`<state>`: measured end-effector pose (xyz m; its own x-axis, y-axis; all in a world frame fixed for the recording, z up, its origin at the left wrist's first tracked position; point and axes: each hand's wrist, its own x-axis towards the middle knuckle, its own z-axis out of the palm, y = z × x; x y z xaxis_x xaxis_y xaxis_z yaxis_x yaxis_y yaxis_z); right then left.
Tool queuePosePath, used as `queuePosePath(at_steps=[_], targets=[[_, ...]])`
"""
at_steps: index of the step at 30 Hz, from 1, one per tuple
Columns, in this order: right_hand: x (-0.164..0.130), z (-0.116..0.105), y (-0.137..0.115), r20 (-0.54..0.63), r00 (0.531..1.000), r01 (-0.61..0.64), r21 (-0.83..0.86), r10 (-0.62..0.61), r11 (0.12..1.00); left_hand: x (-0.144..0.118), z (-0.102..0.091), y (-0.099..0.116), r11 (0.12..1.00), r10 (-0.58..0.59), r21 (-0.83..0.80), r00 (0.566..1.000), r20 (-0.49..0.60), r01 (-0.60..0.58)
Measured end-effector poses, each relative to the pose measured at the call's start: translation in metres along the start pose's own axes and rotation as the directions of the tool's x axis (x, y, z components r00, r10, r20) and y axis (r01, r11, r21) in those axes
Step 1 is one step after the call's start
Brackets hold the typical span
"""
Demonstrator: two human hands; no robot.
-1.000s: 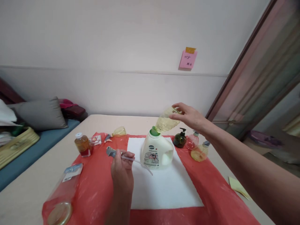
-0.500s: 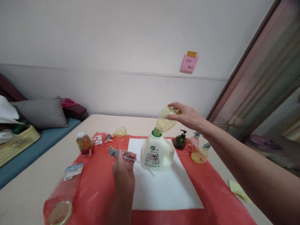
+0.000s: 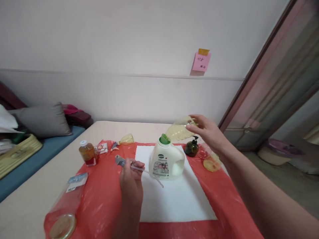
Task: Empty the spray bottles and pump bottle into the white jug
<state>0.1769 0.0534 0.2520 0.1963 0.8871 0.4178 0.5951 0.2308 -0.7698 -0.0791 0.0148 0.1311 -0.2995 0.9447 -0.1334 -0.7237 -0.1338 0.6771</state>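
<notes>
My right hand [image 3: 208,132] grips the base of a clear yellowish bottle [image 3: 179,131], tipped nearly on its side with its mouth at the green spout [image 3: 164,139] of a white detergent jug [image 3: 166,160]. The jug stands on a white cloth [image 3: 174,199] over a red plastic sheet [image 3: 99,196]. My left hand [image 3: 131,177] is closed around a grey pump head with a long clear dip tube [image 3: 139,168], held just left of the jug.
Behind my right arm stand a dark green pump bottle [image 3: 191,148] and two small tinted bottles. An amber bottle [image 3: 86,152], a small yellow bottle lying down [image 3: 126,139] and a large clear bottle on its side [image 3: 65,209] are at the left. Cushions [image 3: 43,120] lie beyond.
My right hand has dropped and swung right, tilting the yellowish bottle from steeply upturned to nearly level at the jug's spout. My left hand has stayed where it was.
</notes>
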Motion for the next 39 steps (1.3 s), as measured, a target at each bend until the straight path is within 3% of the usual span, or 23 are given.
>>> queuePosePath(at_steps=[3,6,9,11,17,25,29,35,39], targets=[[-0.035,0.005,0.036,-0.076,0.974,-0.171,0.364,0.212,0.915,0.000,0.000,-0.001,1.000,-0.013,-0.009,1.000,-0.009,0.013],[-0.081,0.019,0.070,0.024,0.914,-0.304,0.703,0.406,0.643,0.001,0.002,0.000,0.998,-0.044,-0.045,0.999,-0.033,0.042],[-0.126,0.038,0.092,0.147,0.843,-0.379,0.845,0.517,0.377,0.004,0.002,0.002,0.994,-0.048,-0.101,0.995,-0.093,0.039],[-0.148,0.051,0.100,0.186,0.826,-0.389,0.871,0.531,0.301,0.007,0.001,0.004,0.993,-0.038,-0.115,0.990,-0.137,0.022],[-0.168,0.069,0.106,0.225,0.850,-0.412,0.848,0.477,0.334,0.013,-0.003,0.007,0.995,0.035,-0.086,0.971,-0.237,-0.057],[-0.174,0.066,0.109,0.244,0.854,-0.453,0.783,0.460,0.426,0.011,0.001,-0.001,0.997,0.057,-0.045,0.980,-0.191,-0.067],[-0.179,0.075,0.102,0.223,0.862,-0.441,0.772,0.455,0.457,0.000,0.004,-0.015,0.998,0.060,0.038,0.994,-0.087,-0.057],[-0.191,0.098,0.084,0.217,0.893,-0.396,0.793,0.394,0.463,-0.028,0.010,-0.041,0.970,-0.115,0.234,0.977,0.180,0.071],[-0.198,0.101,0.077,0.127,0.934,-0.294,0.807,0.334,0.512,-0.034,0.011,-0.047,0.966,-0.126,0.248,0.971,0.201,0.074]])
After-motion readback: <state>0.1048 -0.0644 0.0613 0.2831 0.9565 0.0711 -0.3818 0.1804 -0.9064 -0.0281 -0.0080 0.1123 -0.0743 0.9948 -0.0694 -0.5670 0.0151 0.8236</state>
